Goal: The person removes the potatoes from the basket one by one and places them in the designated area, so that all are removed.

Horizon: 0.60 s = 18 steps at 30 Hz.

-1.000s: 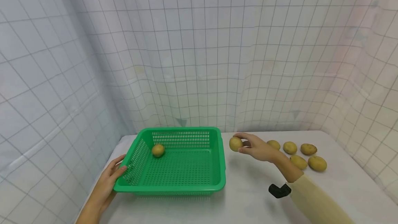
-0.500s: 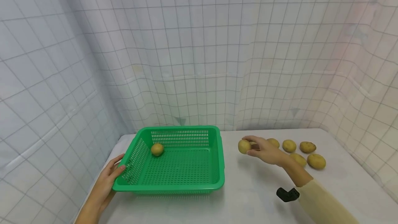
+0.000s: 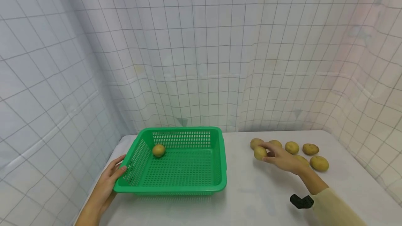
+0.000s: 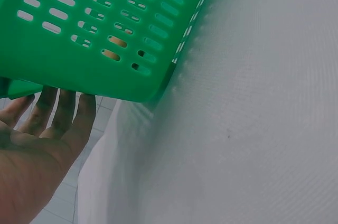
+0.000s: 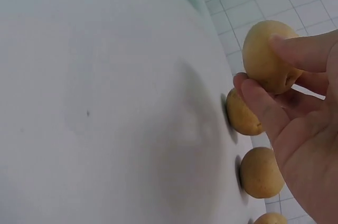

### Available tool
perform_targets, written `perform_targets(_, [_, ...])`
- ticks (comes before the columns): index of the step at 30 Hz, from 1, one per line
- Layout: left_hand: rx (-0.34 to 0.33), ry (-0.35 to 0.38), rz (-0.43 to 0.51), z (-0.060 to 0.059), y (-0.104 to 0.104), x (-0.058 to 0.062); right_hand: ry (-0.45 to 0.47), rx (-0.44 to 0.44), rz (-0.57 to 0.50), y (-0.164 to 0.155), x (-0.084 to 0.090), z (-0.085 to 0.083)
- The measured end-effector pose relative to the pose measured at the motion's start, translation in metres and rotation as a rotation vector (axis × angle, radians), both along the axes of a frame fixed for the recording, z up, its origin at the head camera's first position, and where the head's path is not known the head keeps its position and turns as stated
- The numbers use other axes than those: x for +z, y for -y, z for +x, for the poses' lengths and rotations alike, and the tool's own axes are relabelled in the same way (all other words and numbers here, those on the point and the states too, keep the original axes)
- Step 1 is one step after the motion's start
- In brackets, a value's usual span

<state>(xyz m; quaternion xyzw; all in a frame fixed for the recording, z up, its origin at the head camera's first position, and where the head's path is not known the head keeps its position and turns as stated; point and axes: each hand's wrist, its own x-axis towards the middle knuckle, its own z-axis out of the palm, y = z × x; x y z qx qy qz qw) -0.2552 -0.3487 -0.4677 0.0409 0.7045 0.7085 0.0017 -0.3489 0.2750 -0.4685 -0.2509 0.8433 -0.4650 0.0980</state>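
My right hand (image 3: 282, 158) pinches a round yellow potato (image 3: 260, 153) between thumb and fingers. In the right wrist view this potato (image 5: 266, 57) is held above the white table, its shadow falling to the side. Just behind it lies another potato (image 3: 257, 143), partly covered by the held one. My left hand (image 3: 108, 179) grips the left rim of a green slotted plastic basket (image 3: 171, 189), thumb over the edge. The left wrist view shows its fingertips (image 4: 86, 102) against the rim from below. One potato (image 3: 158, 150) lies inside the basket, near its back left corner.
Several more potatoes (image 3: 319, 163) lie on the right of the white-covered table (image 3: 248, 201), some partly behind my right hand. A black device (image 3: 302, 201) sits at my right wrist by the cream sleeve (image 3: 334, 206). White grid-patterned curtains (image 3: 201, 62) surround the table's back and sides.
My right hand has moved right, away from the basket, with the potato still pinched. A potato behind that hand has come into sight. The left hand and basket stay in place.
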Motion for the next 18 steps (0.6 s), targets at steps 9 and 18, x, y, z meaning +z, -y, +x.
perform_targets(9, [-0.011, -0.026, 0.011, 0.001, 0.0, -0.001, -0.039, -0.025, 0.099, -0.025, -0.005, 0.004])
perform_targets(18, [-0.014, -0.029, 0.016, 0.002, -0.001, -0.001, -0.058, -0.051, 0.117, -0.042, -0.008, 0.001])
